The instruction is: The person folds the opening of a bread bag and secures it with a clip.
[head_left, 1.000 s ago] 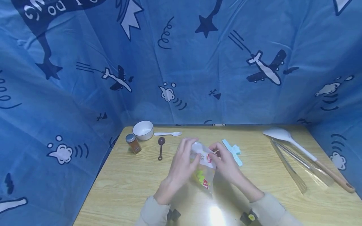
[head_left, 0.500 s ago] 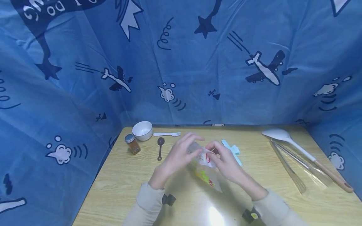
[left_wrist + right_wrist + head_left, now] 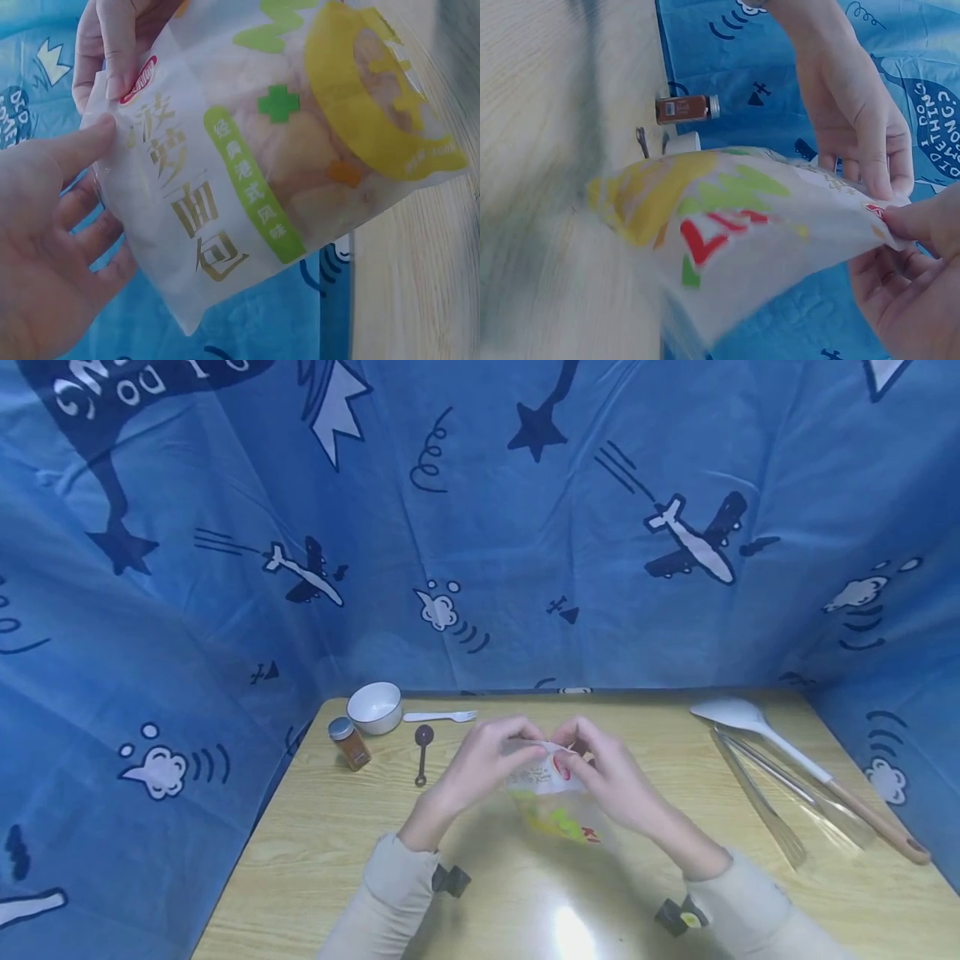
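Observation:
A plastic bag of bread point(image 3: 551, 789), white at the top with yellow and green print, hangs between both hands above the table. My left hand point(image 3: 483, 760) pinches its top edge from the left, thumb on the printed front. Close beside it, my right hand point(image 3: 611, 772) pinches the same edge near the red logo. In the left wrist view the bag point(image 3: 247, 165) looks sealed along the edge between the thumbs, and bread shows through its clear part. The right wrist view shows the bag point(image 3: 742, 217) tilted, its bottom swung out over the table.
At the back left stand a white bowl point(image 3: 375, 707) and a spice jar point(image 3: 349, 743), with a white fork point(image 3: 440, 717) and a brown measuring spoon point(image 3: 423, 753) beside them. A white ladle point(image 3: 791, 752) and metal tongs point(image 3: 757, 797) lie at the right. A blue curtain point(image 3: 480, 527) encloses the table.
My left hand has shifted its hold along the bag's top edge, and both hands now pinch close together. The bag's bottom has swung to the right. The light-blue item behind my right hand is now hidden.

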Demonstrator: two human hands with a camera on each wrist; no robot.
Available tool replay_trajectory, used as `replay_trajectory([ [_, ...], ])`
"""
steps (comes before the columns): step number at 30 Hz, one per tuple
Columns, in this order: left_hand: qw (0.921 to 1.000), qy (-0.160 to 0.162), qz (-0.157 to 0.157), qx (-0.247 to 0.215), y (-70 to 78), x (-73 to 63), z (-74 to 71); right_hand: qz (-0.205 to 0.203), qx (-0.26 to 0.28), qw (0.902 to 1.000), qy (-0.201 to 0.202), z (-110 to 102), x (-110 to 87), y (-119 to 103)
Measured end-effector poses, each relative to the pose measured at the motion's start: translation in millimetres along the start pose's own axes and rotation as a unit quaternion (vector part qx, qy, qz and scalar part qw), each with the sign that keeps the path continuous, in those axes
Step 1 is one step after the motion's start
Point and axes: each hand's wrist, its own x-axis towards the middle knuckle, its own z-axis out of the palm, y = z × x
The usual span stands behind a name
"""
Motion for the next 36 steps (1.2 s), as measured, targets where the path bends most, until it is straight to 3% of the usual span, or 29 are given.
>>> replay_trajectory([
  [10,0.9994,0.017,-0.022,-0.022,10.5,3.3,-1.9,0.018,0.008,0.9993,0.031,-9.1,2.0,-1.8],
  [16,0.9997,0.017,-0.015,-0.012,14.2,5.5,-4.3,-0.008,-0.011,0.9972,0.074,-14.1,1.1,3.5],
  [23,0.9997,0.009,0.006,-0.023,16.3,7.0,-3.9,-0.033,-0.009,0.9961,0.081,-19.3,-2.4,9.7],
  [31,0.9989,-0.010,-0.011,-0.044,18.1,6.3,-3.7,-0.048,-0.031,0.9946,0.087,-23.8,-10.1,11.9],
  [36,0.9978,-0.006,-0.021,-0.063,19.6,6.7,-7.2,-0.086,-0.043,0.9894,0.109,-21.9,-11.7,12.9],
])
